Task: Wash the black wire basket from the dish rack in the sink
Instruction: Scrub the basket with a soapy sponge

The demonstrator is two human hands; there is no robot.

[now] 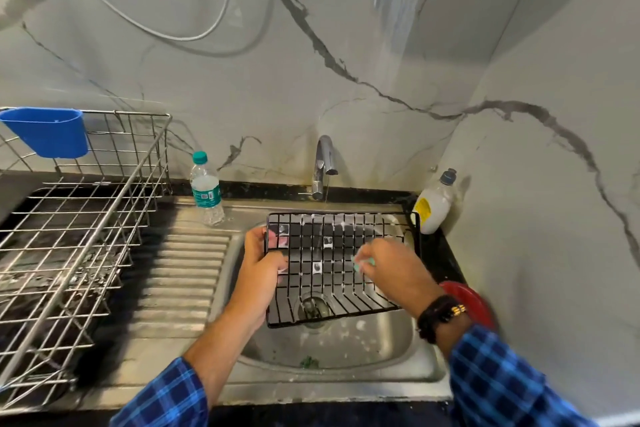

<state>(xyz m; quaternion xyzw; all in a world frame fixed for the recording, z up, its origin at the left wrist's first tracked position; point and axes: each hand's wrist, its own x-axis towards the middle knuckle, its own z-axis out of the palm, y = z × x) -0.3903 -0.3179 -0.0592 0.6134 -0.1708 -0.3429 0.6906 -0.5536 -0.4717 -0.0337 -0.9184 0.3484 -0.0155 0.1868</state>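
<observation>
The black wire basket [341, 253] is held flat over the steel sink [346, 350], with soap film across some of its cells. My left hand [263, 263] grips its left edge, fingers curled round the wires. On the basket's right half, my right hand [391, 267] pinches a small green sponge [363, 264] against the grid. The steel dish rack [72, 239] stands to the left on the drainboard. Through the wires I see the drain [313, 308].
A tap [323, 166] rises behind the sink. A plastic water bottle [206, 189] stands on the drainboard [187, 274]; a dish soap bottle [434, 204] sits at the back right corner. A blue cup [46, 132] hangs on the rack. A red plate [469, 302] lies right of the sink.
</observation>
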